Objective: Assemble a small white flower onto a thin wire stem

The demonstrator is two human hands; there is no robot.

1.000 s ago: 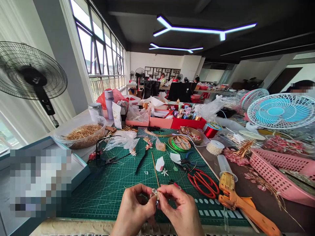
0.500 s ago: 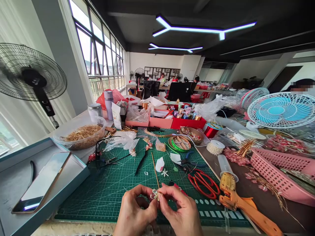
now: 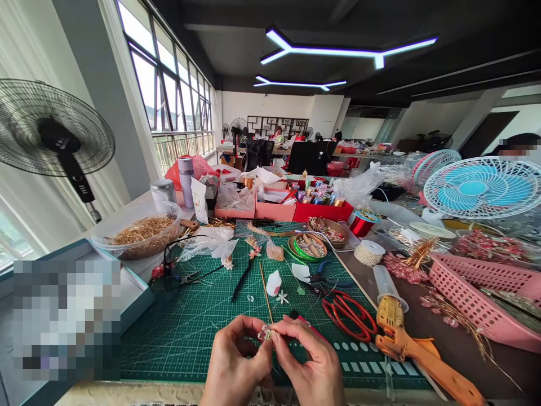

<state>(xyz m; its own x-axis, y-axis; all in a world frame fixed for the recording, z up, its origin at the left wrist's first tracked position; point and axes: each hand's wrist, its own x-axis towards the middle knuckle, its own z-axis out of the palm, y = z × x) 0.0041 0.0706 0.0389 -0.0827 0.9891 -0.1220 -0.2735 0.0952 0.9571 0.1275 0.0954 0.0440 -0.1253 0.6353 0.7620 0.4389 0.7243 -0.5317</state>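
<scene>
Both hands meet low in the middle of the head view, over the green cutting mat (image 3: 177, 338). My left hand (image 3: 240, 358) pinches a small clear beaded flower (image 3: 265, 332) between thumb and fingertips. From the other side, my right hand (image 3: 310, 355) has its thumb and forefinger closed on the same flower. The fingertips partly cover it. A thin gold-brown stick (image 3: 266, 290) runs away from the hands; whether it joins the flower cannot be made out. Just beyond are a small white bottle (image 3: 274, 283), a white flower piece (image 3: 282, 297) and a clear bead (image 3: 251, 298).
Right of the hands lie red-handled scissors (image 3: 350, 317), blue-handled pliers (image 3: 323, 273) and an orange glue gun (image 3: 406, 338). A pink basket (image 3: 469, 270) stands farther right. At left are a light-blue box (image 3: 141, 293) and a plastic bowl (image 3: 169, 223) of gold wires. Red boxes (image 3: 323, 213) line the back.
My hands stay together on the beaded flower, which looks slightly turned between the fingertips. The objects on the mat lie as before.
</scene>
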